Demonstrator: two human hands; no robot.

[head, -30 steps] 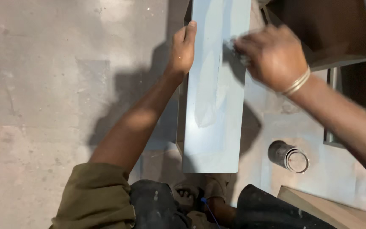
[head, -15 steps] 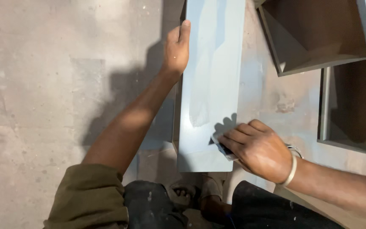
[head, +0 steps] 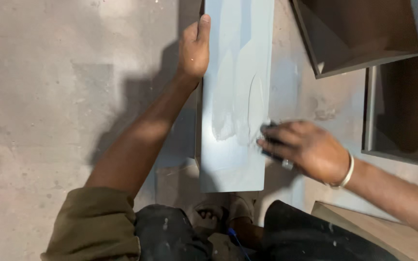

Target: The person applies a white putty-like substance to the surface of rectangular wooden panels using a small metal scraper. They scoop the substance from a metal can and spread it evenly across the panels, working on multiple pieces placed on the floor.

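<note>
From the head camera, a long grey-blue panel point(head: 236, 96) lies lengthwise on the concrete floor point(head: 49, 96), its near end just above the person's bare foot point(head: 211, 212). The left hand point(head: 194, 48) lies along the panel's left edge, thumb laid on the face and fingers around the side — a grip that seems meant to steady the board against the push from the other side. The right hand point(head: 306, 147) is curled tight around a small dark pad point(head: 269, 140), pressed on the panel's right edge beside a paler, smeared patch of coating. Whether the pad is a sanding block or a sponge I cannot tell. Open dark box frames point(head: 359, 43) stand close on the right, and a tan board point(head: 378, 237) lies under the right forearm — both crowd that arm's room.
</note>
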